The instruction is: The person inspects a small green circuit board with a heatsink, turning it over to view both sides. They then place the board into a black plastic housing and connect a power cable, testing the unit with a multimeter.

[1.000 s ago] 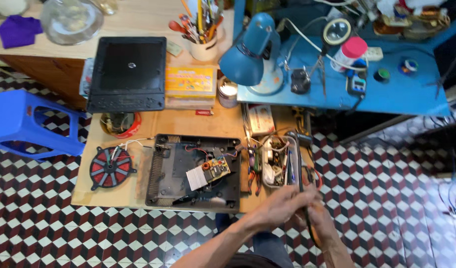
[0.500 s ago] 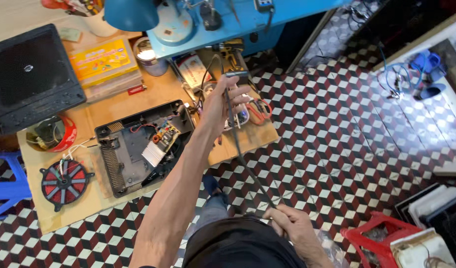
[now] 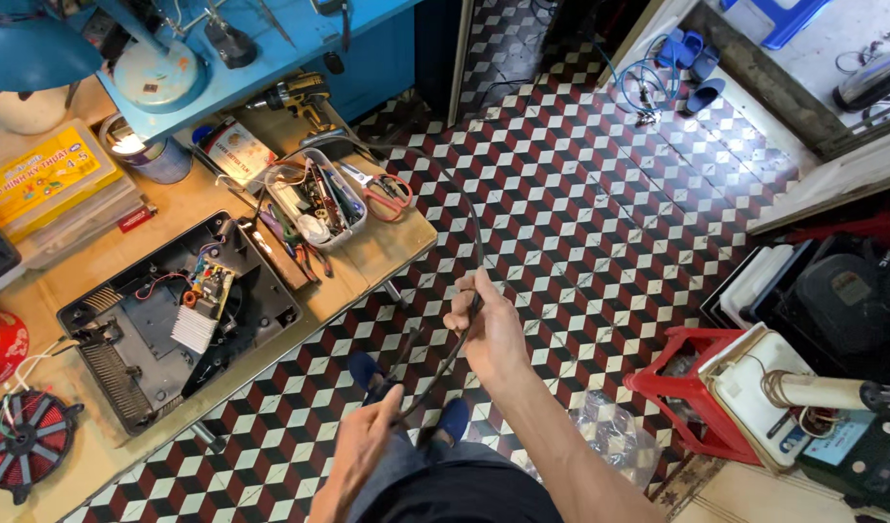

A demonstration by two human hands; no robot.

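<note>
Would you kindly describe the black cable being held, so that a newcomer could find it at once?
Start at the wooden workbench on the left, then look right, above the checkered floor. There the right hand and left hand grip a thin black cable that arcs up to the bench's tool tray. It alone hangs off the bench, in mid-air.

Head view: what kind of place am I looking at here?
Most likely a small electronics repair workshop. An opened black appliance casing with its circuit board bared lies on the wooden workbench, beside a tray of hand tools and a cordless drill. Both hands hold a dark cable.
</note>
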